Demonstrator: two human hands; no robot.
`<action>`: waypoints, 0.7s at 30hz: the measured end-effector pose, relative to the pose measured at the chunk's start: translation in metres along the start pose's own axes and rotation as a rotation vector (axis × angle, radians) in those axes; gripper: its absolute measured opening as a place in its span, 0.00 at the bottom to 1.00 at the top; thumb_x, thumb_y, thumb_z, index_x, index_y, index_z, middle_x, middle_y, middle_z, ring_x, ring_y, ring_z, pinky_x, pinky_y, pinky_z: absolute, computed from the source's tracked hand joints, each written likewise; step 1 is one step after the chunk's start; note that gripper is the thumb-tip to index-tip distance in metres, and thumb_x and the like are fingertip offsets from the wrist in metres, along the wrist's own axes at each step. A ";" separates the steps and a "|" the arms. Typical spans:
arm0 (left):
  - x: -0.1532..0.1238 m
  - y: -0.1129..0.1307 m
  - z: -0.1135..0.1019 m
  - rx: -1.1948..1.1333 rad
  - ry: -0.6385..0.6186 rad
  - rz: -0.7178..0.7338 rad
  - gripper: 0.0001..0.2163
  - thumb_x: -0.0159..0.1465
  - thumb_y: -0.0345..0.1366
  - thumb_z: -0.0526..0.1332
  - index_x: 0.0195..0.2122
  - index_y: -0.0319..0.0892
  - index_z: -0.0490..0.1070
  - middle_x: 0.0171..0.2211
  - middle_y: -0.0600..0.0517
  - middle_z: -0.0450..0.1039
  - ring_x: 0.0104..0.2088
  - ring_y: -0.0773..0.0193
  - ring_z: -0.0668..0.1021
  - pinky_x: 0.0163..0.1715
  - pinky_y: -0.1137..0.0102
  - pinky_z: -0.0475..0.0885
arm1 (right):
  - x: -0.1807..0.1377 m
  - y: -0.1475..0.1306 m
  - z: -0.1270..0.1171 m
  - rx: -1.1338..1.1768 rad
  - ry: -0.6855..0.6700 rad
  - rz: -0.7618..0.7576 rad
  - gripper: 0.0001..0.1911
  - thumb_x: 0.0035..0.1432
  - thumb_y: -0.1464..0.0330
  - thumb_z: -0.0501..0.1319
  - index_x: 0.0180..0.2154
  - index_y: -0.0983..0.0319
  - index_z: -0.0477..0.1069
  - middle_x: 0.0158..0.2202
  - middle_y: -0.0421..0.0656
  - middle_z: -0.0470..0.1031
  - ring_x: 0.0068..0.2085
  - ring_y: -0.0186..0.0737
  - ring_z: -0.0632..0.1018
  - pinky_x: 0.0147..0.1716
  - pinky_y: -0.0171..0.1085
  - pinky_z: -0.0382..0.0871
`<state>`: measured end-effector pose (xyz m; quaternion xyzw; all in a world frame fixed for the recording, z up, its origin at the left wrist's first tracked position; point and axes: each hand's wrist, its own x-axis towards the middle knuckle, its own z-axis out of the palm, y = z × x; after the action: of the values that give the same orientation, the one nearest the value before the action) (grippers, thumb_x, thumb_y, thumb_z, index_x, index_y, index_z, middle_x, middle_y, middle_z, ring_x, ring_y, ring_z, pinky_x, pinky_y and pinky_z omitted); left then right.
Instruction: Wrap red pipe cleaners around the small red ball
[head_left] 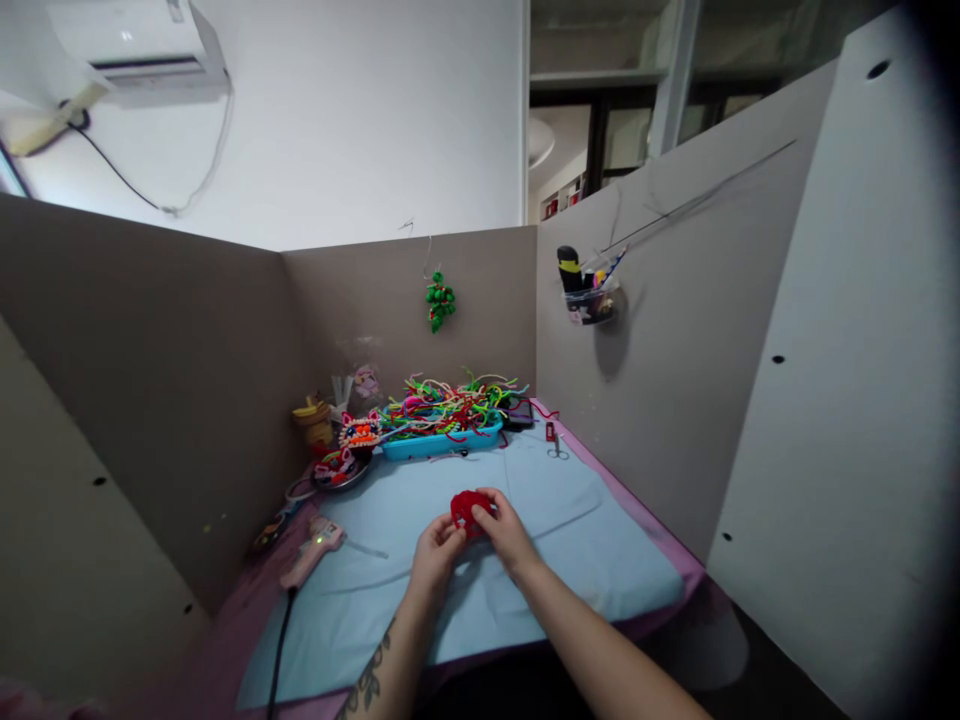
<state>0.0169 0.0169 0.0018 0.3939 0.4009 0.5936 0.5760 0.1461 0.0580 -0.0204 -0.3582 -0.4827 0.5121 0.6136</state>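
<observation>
Between my two hands is a small red fuzzy piece (pixel 470 509) that looks like bent pipe cleaner, held just above the light blue cloth (pixel 540 500). My left hand (pixel 437 548) pinches its lower left edge between thumb and fingers. On the right side, my right hand (pixel 504 528) grips it with the thumb on its front and the fingers behind its upper edge. The fingers cover part of the piece, so its full shape is hidden.
A blue tray (pixel 442 440) heaped with colourful pipe cleaners stands at the back. Left of it are a metal bowl (pixel 343 480) and a pink glue gun (pixel 313 553) with a black cord. Small scissors (pixel 557 452) lie right. Grey partitions (pixel 645 330) enclose the table.
</observation>
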 end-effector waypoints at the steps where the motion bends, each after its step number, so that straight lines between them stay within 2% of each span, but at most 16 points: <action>1: 0.000 0.000 0.000 0.011 0.009 0.007 0.22 0.41 0.41 0.75 0.37 0.37 0.76 0.29 0.46 0.79 0.28 0.65 0.78 0.31 0.73 0.69 | 0.000 0.000 0.000 -0.023 -0.002 -0.009 0.22 0.48 0.56 0.67 0.44 0.59 0.68 0.43 0.45 0.77 0.41 0.45 0.78 0.43 0.43 0.71; 5: 0.001 0.002 0.001 0.062 0.040 0.054 0.22 0.42 0.42 0.74 0.36 0.36 0.77 0.32 0.43 0.80 0.30 0.62 0.79 0.33 0.71 0.70 | -0.002 -0.001 -0.001 -0.089 -0.022 -0.035 0.22 0.49 0.58 0.65 0.45 0.59 0.67 0.43 0.46 0.77 0.41 0.45 0.78 0.42 0.44 0.72; 9: 0.002 0.001 -0.001 0.102 0.092 0.094 0.18 0.42 0.42 0.73 0.30 0.36 0.77 0.27 0.45 0.79 0.27 0.63 0.78 0.31 0.70 0.70 | -0.006 -0.002 0.001 -0.166 -0.094 -0.066 0.22 0.49 0.59 0.66 0.45 0.59 0.66 0.41 0.44 0.77 0.40 0.44 0.78 0.41 0.43 0.72; 11: 0.003 0.000 -0.002 0.096 0.095 0.093 0.17 0.41 0.42 0.74 0.28 0.36 0.77 0.25 0.47 0.79 0.25 0.63 0.77 0.30 0.71 0.70 | -0.006 -0.003 0.001 -0.209 -0.082 -0.081 0.22 0.48 0.58 0.66 0.44 0.59 0.67 0.41 0.44 0.77 0.40 0.44 0.78 0.41 0.42 0.72; 13: 0.002 -0.001 -0.002 0.063 0.052 0.059 0.19 0.42 0.42 0.74 0.32 0.36 0.78 0.27 0.46 0.79 0.26 0.63 0.77 0.30 0.71 0.70 | -0.006 -0.004 0.001 -0.239 -0.022 -0.090 0.22 0.48 0.57 0.65 0.44 0.58 0.68 0.41 0.44 0.77 0.41 0.45 0.77 0.40 0.41 0.73; 17: 0.001 -0.001 0.000 -0.011 -0.091 0.016 0.25 0.45 0.42 0.73 0.43 0.35 0.78 0.36 0.41 0.80 0.31 0.60 0.79 0.33 0.69 0.70 | -0.003 -0.005 -0.001 -0.242 0.058 -0.102 0.21 0.50 0.56 0.64 0.43 0.58 0.68 0.42 0.45 0.77 0.40 0.45 0.77 0.39 0.41 0.73; 21: 0.000 0.001 0.002 -0.002 -0.094 0.018 0.24 0.45 0.43 0.74 0.42 0.35 0.78 0.37 0.40 0.79 0.32 0.60 0.78 0.33 0.69 0.70 | -0.003 -0.003 -0.001 -0.231 0.048 -0.105 0.21 0.50 0.55 0.64 0.44 0.58 0.68 0.42 0.44 0.77 0.40 0.45 0.77 0.40 0.41 0.73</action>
<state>0.0181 0.0168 0.0037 0.4243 0.3693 0.5802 0.5890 0.1478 0.0539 -0.0182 -0.4129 -0.5419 0.4116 0.6054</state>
